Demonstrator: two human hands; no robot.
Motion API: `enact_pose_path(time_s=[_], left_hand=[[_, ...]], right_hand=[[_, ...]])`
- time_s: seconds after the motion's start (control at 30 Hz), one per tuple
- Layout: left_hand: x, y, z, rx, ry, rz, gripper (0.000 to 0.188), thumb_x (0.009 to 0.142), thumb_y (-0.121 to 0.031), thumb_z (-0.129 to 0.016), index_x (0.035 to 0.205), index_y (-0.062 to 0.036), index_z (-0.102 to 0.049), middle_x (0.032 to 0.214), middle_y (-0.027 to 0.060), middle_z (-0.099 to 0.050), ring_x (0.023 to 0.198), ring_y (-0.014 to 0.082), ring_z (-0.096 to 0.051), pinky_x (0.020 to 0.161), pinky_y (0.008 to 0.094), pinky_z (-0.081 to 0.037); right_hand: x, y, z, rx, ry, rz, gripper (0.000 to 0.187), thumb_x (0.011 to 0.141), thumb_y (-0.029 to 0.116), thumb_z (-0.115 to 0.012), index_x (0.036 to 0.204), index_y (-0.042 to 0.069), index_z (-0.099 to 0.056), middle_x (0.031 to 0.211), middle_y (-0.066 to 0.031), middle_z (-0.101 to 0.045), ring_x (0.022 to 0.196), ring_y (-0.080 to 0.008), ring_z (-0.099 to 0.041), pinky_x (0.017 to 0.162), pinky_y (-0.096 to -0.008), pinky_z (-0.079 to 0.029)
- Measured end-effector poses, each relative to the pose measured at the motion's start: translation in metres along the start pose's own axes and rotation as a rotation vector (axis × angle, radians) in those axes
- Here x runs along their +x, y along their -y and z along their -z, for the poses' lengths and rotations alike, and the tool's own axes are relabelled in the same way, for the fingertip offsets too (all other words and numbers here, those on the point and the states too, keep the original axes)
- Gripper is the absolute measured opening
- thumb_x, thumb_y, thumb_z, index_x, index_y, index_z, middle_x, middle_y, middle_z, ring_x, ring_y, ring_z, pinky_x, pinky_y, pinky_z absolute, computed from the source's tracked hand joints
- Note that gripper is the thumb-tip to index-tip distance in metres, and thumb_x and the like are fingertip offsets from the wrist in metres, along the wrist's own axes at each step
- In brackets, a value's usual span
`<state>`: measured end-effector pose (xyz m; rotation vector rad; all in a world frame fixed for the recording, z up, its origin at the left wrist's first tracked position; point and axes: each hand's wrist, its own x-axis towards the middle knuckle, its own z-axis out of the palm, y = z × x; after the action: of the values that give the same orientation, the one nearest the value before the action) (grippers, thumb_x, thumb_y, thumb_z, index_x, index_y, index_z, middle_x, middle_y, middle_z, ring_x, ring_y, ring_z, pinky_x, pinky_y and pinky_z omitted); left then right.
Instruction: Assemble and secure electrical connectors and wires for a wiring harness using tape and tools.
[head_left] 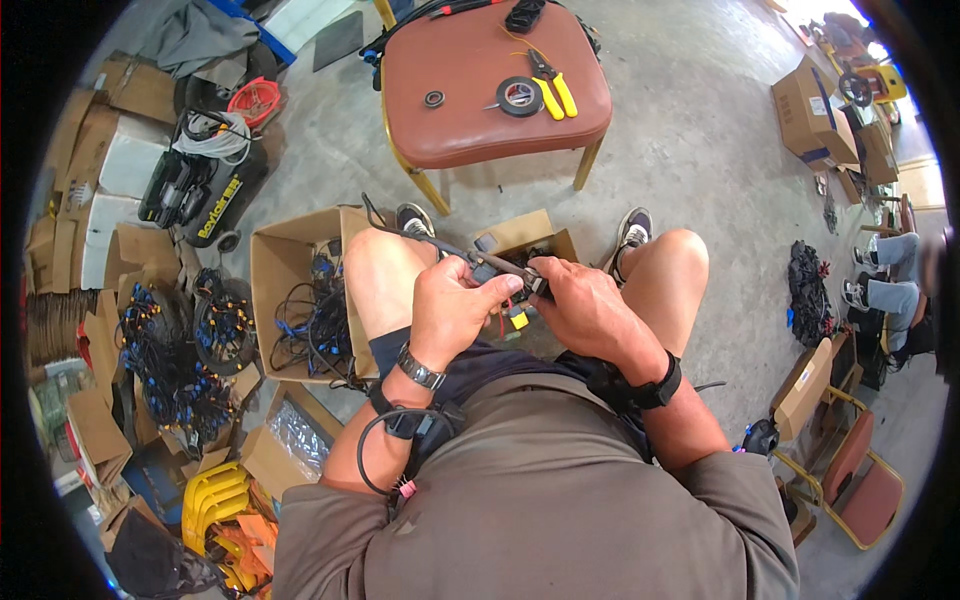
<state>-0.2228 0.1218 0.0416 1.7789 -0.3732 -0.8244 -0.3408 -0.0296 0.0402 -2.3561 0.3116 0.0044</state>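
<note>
A chair seat [450,55] in brown padding stands ahead and carries the tools; off its near left corner is a cardboard box [298,228] of tangled cables; a smaller box [515,230] lies off the middle of the seat's near edge; just this side of that smaller box, the left hand [455,305] is nearly closed, thumb and fingers pinching a dark cabled piece [490,270]; the right hand [590,305] curls over its other end, fingertips partly hidden; the step in hand looks like close finger work on that piece, and the next move seems to call for a steady left pinch and careful right fingers; yellow-handled cutters [560,95] lie toward the seat's right edge, beside a black tape roll [520,109]; a small yellow connector [519,320] hangs between the hands; a dark ring [433,105] lies toward the seat's left edge.
</note>
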Motion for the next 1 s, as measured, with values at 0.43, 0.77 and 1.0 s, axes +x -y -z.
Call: enact_pose_path(time_s=[0.43,0.77,1.0], left_hand=[[0.004,0.007,0.0,-0.16,0.01,-0.068,0.03,0.082,-0.02,-0.079,0.075,-0.0011,-0.057,0.063,0.0052,-0.063,0.053,0.0078,-0.058,0.046,0.0218,-0.045],[0.016,0.017,0.022,-0.52,0.41,-0.12,0.024,0.076,-0.014,-0.078,0.09,0.0008,-0.064,0.077,0.0077,-0.066,0.07,0.014,-0.062,0.062,0.0265,-0.049],[0.012,0.013,0.018,-0.426,0.321,-0.05,0.019,0.077,-0.011,-0.075,0.086,0.0007,-0.062,0.069,0.0078,-0.064,0.053,0.0126,-0.058,0.049,0.023,-0.045]], right_hand=[[0.004,0.0,0.006,0.195,0.027,-0.027,0.022,0.086,0.012,-0.063,0.097,-0.003,-0.052,0.081,-0.0257,-0.062,0.084,-0.0453,-0.06,0.071,-0.0494,-0.046],[-0.002,0.006,0.006,0.244,0.066,0.02,0.022,0.086,0.015,-0.063,0.095,-0.002,-0.053,0.085,-0.0257,-0.062,0.086,-0.0456,-0.06,0.072,-0.0498,-0.047],[0.001,-0.005,0.006,0.175,0.069,0.058,0.022,0.082,0.008,-0.066,0.096,-0.002,-0.052,0.085,-0.0236,-0.061,0.085,-0.044,-0.059,0.07,-0.0469,-0.046]])
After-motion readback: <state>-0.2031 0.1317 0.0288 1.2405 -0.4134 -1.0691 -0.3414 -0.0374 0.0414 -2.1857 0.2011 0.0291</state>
